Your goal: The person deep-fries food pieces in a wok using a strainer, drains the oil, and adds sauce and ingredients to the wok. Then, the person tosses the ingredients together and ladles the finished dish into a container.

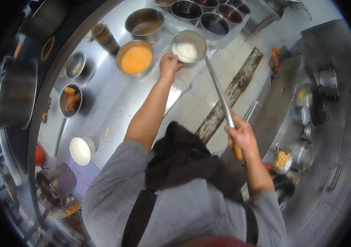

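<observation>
My right hand (242, 133) is closed around the shaft of a long-handled metal utensil (220, 89), which ends in a wooden grip (238, 152). Its far end meets the right rim of a steel bowl (202, 45); the head's shape cannot be made out. White contents (185, 52) lie in that bowl. At the bowl's lower left side, my left hand (170, 66) has its fingers curled against the edge. Just left of it stands a steel bowl (120, 57) of orange-yellow liquid (136, 59). Behind that is a larger steel pot (144, 22) with brownish liquid.
Several steel pots (214, 24) of dark liquid stand at the back. A jar (104, 38), a small bowl (75, 66), a bowl of brown pieces (71, 101) and a white tub (82, 151) are on the left counter (113, 96). Pans (302, 154) line the right counter.
</observation>
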The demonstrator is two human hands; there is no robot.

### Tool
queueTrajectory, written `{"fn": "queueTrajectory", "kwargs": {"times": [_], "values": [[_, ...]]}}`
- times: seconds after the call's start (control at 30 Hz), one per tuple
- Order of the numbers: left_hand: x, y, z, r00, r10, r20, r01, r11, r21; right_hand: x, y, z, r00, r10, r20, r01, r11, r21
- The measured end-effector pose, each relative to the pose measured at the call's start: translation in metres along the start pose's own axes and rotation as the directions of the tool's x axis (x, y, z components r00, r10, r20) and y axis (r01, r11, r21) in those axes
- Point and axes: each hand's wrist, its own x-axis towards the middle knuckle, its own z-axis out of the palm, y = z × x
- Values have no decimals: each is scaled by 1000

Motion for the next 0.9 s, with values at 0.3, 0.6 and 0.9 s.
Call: {"fn": "queueTrajectory", "kwargs": {"times": [0.3,0.6,0.9], "values": [[0,-2,-2,1000,16,27,-15,999,-29,-10,-7,0,993,-48,-107,20,967,-254],[0,-4,-2,1000,21,17,-21,999,-47,5,-3,10,992,-56,-114,18,951,-309],[-3,-3,-3,1000,7,25,-5,998,-57,9,-5,3,1000,-1,-17,1,1000,-15]]}}
